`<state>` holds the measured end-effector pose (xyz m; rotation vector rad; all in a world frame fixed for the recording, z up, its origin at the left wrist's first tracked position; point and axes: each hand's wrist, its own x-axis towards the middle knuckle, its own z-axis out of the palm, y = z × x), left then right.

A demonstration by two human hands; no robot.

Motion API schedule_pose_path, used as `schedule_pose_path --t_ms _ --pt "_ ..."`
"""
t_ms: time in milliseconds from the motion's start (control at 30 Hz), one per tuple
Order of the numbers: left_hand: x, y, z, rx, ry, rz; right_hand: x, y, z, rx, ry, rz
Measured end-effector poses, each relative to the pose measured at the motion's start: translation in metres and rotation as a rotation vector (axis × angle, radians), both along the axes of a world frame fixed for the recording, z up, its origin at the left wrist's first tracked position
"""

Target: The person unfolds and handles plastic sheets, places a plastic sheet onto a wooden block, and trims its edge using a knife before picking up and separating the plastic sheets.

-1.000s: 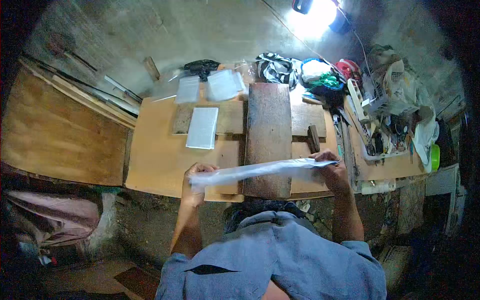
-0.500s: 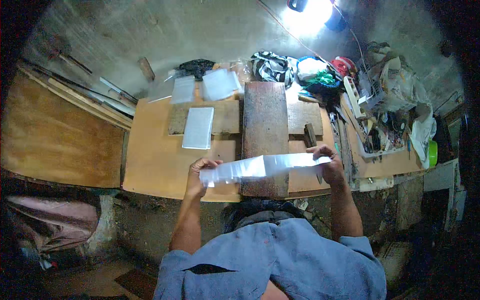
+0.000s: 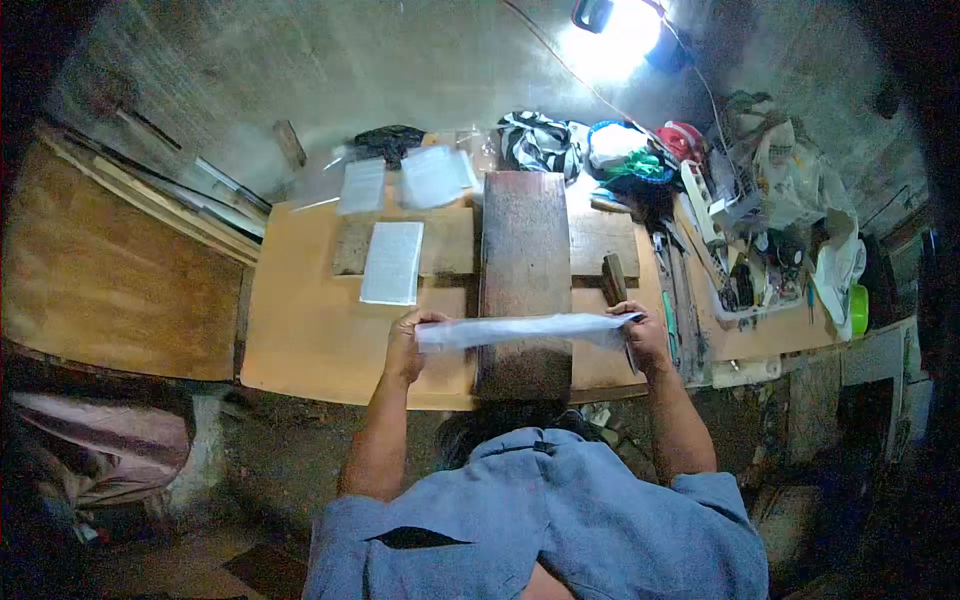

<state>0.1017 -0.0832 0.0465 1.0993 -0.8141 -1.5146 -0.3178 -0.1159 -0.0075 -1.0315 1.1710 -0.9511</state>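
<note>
A long strip of clear plastic film (image 3: pixel 525 329) stretches between my hands above the near part of the dark wooden board (image 3: pixel 525 240). My left hand (image 3: pixel 407 340) is closed on its left end, and my right hand (image 3: pixel 642 335) grips its right end, beside a dark-handled knife (image 3: pixel 613 280). A stack of clear plastic sheets (image 3: pixel 392 263) lies on the paler plank, left of the dark board. The strip is blurred, so its layers cannot be told apart.
More plastic sheets (image 3: pixel 431 177) lie at the back of the wooden table (image 3: pixel 290 300). Striped cloth (image 3: pixel 540 143) sits behind the board. On the right is a tray (image 3: pixel 760 312) of tools, near a green container (image 3: pixel 858 311). A bright lamp (image 3: pixel 620 35) hangs above.
The plastic strip, slanted up to the right before, is now nearly level. My hands have come slightly closer together, both still holding it. The whole view has shifted a little.
</note>
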Motion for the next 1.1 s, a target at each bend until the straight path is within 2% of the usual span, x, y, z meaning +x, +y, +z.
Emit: schedule_pose_path --t_ms 33,67,100,133,167,200,233,267,300,333,367,433,600,700,767,800,833,900,1033,1100 --pt "-0.001 -0.003 0.015 0.097 0.103 0.005 -0.002 -0.005 -0.004 -0.007 -0.002 0.004" --pt "-0.007 -0.004 0.027 -0.005 -0.064 0.006 -0.004 -0.008 -0.009 -0.047 0.033 -0.030" --pt "-0.011 -0.007 0.036 -0.011 -0.065 0.012 -0.003 -0.010 -0.010 -0.087 0.069 -0.063" --pt "-0.015 -0.012 0.043 -0.129 -0.356 -0.028 0.008 -0.009 0.008 -0.094 0.068 -0.057" --pt "-0.019 -0.016 0.051 -0.244 -0.647 -0.067 0.031 -0.001 0.042 -0.262 0.407 -0.132" --pt "-0.027 -0.017 0.060 -0.213 -0.756 -0.043 0.046 0.002 0.062 -0.430 0.746 -0.211" --pt "-0.035 -0.017 0.076 -0.219 -0.759 -0.036 0.066 -0.002 0.065 -0.527 0.482 -0.166" --pt "-0.044 -0.018 0.094 -0.184 -0.832 -0.068 0.070 0.003 0.077 -0.605 0.606 -0.016" --pt "-0.051 -0.020 0.105 -0.152 -0.905 -0.104 0.088 0.012 0.104 -0.706 0.524 0.045" --pt "-0.057 -0.024 0.110 -0.170 -0.926 -0.118 0.104 0.020 0.131 -0.812 0.663 0.104" --pt "-0.061 -0.026 0.111 -0.180 -0.929 -0.122 0.112 0.020 0.136 -0.868 0.746 0.180" --pt "-0.068 -0.029 0.118 -0.345 -1.023 -0.187 0.138 0.028 0.163 -0.854 0.685 0.153" --pt "-0.076 -0.024 0.153 -0.401 -1.048 -0.287 0.142 0.007 0.175 -0.837 0.616 0.184" --pt "-0.071 -0.024 0.163 -0.288 -0.910 -0.278 0.138 0.001 0.192 -0.784 0.483 0.171" --pt "-0.065 -0.030 0.151 -0.412 -0.536 -0.151 0.132 0.004 0.218 -0.850 0.672 0.190" --pt "-0.067 -0.028 0.150 -0.414 -0.240 -0.148 0.133 0.003 0.221 -0.653 0.540 0.134" --pt "-0.072 -0.026 0.150 -0.420 -0.239 -0.148 0.133 0.004 0.223 -0.658 0.542 0.132" --pt "-0.084 -0.021 0.149 -0.375 0.026 -0.071 0.133 0.004 0.226 -0.544 0.340 0.109" --pt "-0.099 -0.011 0.157 -0.185 0.194 -0.102 0.136 0.000 0.220 -0.551 0.357 0.097" --pt "-0.100 -0.012 0.154 -0.166 0.173 -0.143 0.145 0.007 0.220 -0.448 0.076 0.061"
